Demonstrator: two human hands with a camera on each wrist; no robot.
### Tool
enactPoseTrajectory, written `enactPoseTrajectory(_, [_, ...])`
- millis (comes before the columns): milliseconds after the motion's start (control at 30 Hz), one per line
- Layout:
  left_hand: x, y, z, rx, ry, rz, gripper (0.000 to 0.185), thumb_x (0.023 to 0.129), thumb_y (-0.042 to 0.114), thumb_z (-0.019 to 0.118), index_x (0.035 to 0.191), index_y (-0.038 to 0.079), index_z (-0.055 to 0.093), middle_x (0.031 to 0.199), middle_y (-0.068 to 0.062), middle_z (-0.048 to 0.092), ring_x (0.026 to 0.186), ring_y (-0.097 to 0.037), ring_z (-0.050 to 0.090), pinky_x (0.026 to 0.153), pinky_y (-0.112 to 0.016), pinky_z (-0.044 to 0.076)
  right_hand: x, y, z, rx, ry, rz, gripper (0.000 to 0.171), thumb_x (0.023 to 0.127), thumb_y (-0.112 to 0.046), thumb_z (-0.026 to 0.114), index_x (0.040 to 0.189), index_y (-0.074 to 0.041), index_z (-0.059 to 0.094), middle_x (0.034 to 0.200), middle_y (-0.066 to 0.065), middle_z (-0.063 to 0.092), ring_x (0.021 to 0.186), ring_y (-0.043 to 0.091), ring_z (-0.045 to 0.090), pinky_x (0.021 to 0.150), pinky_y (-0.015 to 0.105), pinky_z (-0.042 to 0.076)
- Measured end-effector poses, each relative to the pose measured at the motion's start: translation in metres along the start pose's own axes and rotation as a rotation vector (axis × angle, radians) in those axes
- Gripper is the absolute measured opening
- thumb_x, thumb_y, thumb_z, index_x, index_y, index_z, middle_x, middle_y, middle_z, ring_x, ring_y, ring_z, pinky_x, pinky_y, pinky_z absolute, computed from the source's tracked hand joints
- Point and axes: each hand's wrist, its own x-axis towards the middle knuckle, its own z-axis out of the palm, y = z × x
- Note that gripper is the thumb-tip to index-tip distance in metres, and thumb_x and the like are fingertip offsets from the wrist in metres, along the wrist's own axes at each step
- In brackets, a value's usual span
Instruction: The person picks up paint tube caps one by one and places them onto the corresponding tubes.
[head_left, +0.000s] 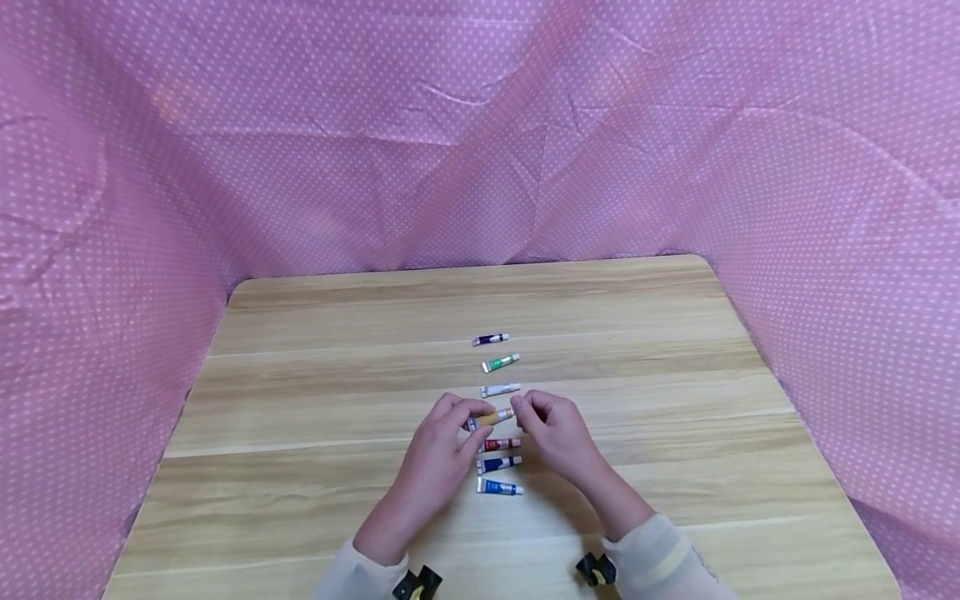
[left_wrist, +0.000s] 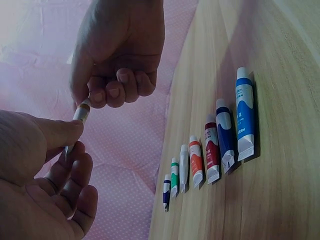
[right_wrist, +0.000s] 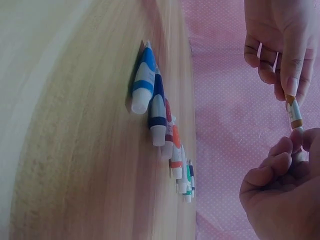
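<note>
My left hand (head_left: 437, 450) pinches an ochre paint tube (head_left: 496, 417) between thumb and fingers, raised above the table. At the tube's other end, my right hand (head_left: 558, 433) pinches the white cap with its thumb and forefinger, the other fingers curled in. The right wrist view shows the ochre band of the tube (right_wrist: 294, 112) just below the cap. Under the hands a row of paint tubes lies on the wood: bright blue (left_wrist: 245, 115), dark blue (left_wrist: 225, 135), dark red (left_wrist: 212, 150), orange (left_wrist: 196, 160), white (left_wrist: 184, 167), green (left_wrist: 174, 177) and purple (left_wrist: 166, 191). The orange one is hidden in the head view.
The tubes lie on a light wooden table (head_left: 300, 400) with rounded far corners. Pink dotted cloth (head_left: 480, 150) hangs around its back and sides. Black wrist mounts (head_left: 417, 583) sit at both cuffs.
</note>
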Motion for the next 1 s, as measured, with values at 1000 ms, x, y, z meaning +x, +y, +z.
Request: enactPoseTrajectory(1000, [-0.008, -0.002, 0.013, 0.13, 0.11, 0.138, 0.025, 0.094, 0.02, 0.086, 0.117, 0.028, 0.083, 0.097, 0.013, 0.065, 0.084, -0.008, 0.056, 0.08, -0.026, 0.043, -0.021, 0.008, -0.013, -0.033, -0.189, -0.048, 0.012, 0.115, -0.013, 0.05, 0.115, -0.005, 0.059, 0.111, 0.021, 0.064, 0.103, 0.029, 0.059, 0.089, 0.029, 0.053])
